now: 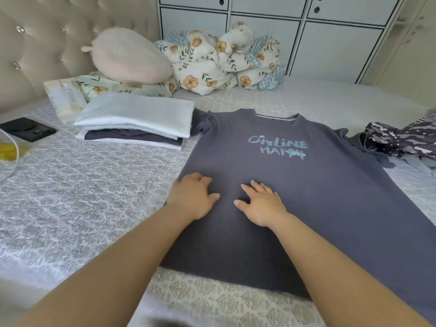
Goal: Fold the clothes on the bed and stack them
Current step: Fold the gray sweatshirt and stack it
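A grey T-shirt (318,185) with light blue lettering lies spread flat, front up, on the bed (82,197). My left hand (192,197) rests on its left side edge with fingers slightly bent, palm down. Flat on the cloth just to the right lies my right hand (262,204), fingers straight. A stack of folded clothes (136,121), white and dark layers, sits to the left of the shirt's sleeve. At the far right lies a loose heap of unfolded clothes (405,142), patterned purple and grey.
A black phone (27,132) and a yellow item with a white cable (9,151) lie at the left. A tissue pack (63,97), a pink plush pillow (129,57) and a bundled floral quilt (224,60) sit by the headboard. Wardrobe doors stand behind.
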